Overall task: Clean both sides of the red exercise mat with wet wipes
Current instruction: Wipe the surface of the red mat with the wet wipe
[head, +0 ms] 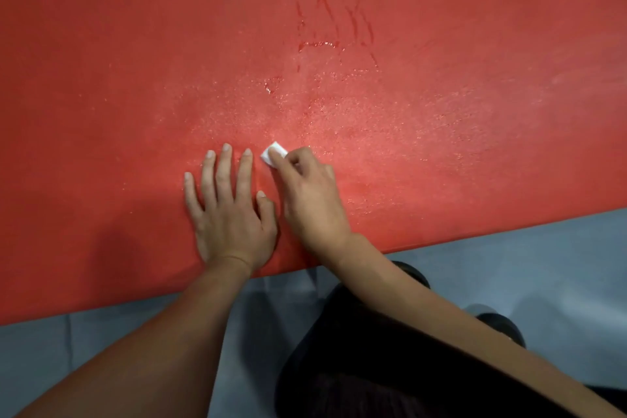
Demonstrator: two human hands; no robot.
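The red exercise mat [441, 146] lies flat and fills most of the view, its near edge running slantwise across the lower part. Wet streaks and a damp sheen mark its middle. My left hand [227, 210] rests flat on the mat near the front edge, fingers straight and spread. Just to its right, my right hand [308, 193] pinches a small folded white wet wipe [273, 152] against the mat's surface. Most of the wipe is hidden under the fingers.
A grey tiled floor [509, 265] shows below the mat's near edge. My dark-clothed legs [373, 366] and dark shoes [502, 329] are on the floor at the lower right.
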